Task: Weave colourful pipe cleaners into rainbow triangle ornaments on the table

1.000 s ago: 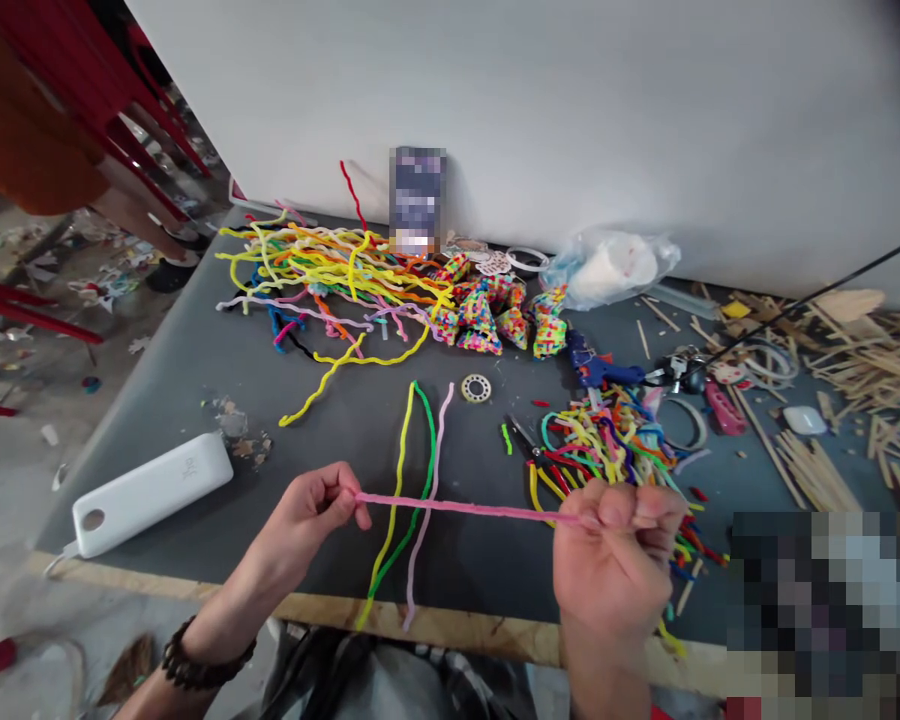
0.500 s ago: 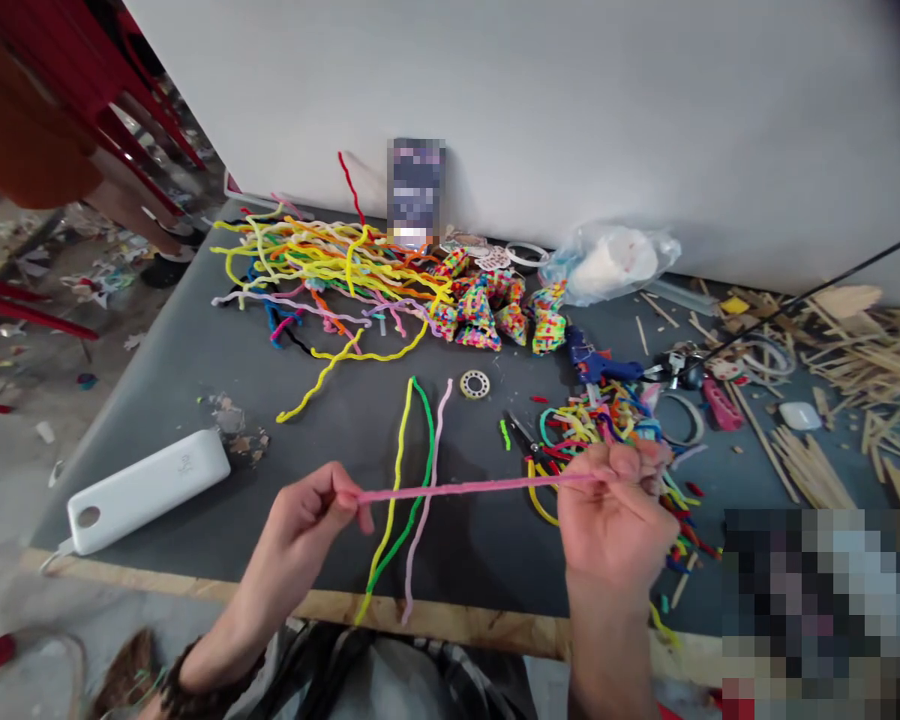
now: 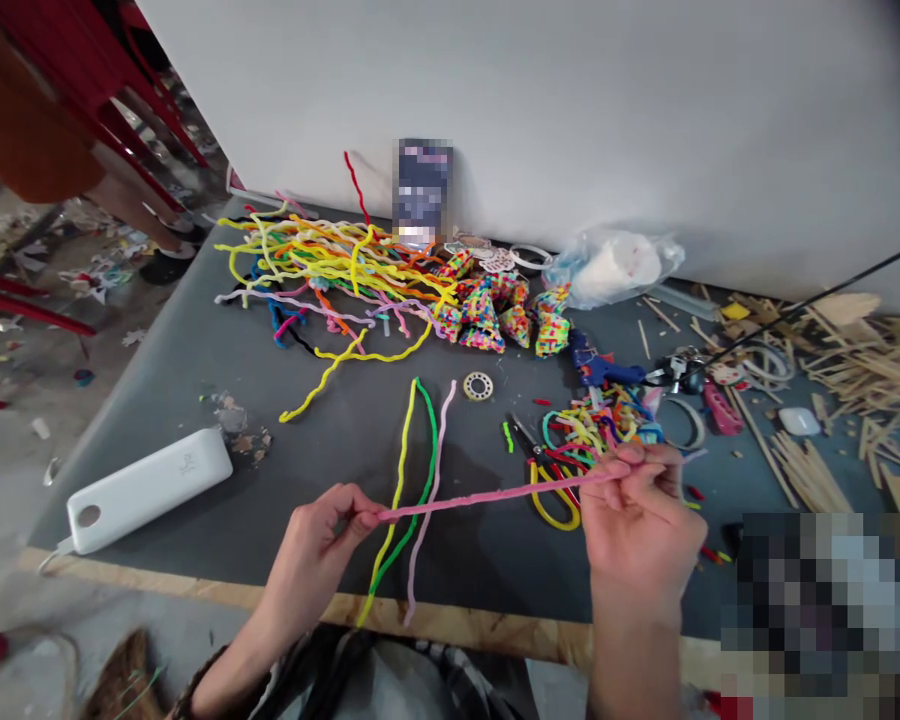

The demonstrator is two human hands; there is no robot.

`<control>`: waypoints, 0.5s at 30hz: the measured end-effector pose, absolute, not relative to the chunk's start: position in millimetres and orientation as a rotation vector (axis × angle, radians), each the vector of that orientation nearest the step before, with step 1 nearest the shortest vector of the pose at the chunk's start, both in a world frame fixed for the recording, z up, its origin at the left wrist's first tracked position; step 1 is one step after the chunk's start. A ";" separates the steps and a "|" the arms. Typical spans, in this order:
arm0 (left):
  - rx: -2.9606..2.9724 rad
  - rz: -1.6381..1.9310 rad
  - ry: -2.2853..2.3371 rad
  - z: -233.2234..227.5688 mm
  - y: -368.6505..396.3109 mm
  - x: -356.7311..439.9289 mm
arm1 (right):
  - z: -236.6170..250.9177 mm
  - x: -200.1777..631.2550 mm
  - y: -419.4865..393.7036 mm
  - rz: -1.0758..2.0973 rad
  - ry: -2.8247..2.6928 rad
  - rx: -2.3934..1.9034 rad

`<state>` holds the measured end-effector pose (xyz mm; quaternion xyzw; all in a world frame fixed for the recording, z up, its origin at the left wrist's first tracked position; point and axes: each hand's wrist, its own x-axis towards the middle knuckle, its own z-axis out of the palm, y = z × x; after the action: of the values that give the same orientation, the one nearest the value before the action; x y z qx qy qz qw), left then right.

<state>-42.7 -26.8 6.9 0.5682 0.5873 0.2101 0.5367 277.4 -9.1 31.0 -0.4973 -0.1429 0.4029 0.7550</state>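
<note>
A long pink fuzzy pipe cleaner point(image 3: 495, 493) was stretched tight between two hands above the near edge of the grey tabletop point(image 3: 195, 340).

The left hand point(image 3: 322, 545) pinched one end with closed fingers, and the right hand point(image 3: 641, 525) closed its fingertips on the other end, probably to keep it straight. Under it lay yellow, green and pale pink pipe cleaners point(image 3: 416, 470) side by side; a white power bank point(image 3: 146, 490) rested near the left edge.

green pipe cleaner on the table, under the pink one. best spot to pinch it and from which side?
Probably the near end of the green pipe cleaner, close to the table's front edge, coming from above. It lies flat between the yellow and lilac ones, which crowd it at the far end; nearer, they spread apart.
</note>
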 end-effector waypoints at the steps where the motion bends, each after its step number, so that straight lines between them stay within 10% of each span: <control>1: 1.326 0.479 1.359 6.2 -24.8 -44.7 | 32.3 278.0 -8.8 0.870 -0.357 -1.123; 15: 1.652 0.256 1.066 23.7 -52.5 -27.9 | 46.9 269.2 18.1 0.774 -0.819 -1.405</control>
<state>-27.9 -52.5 23.7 0.6973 0.4498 0.1082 0.5474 269.2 18.1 46.9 -0.6114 -0.3562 0.3368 0.6211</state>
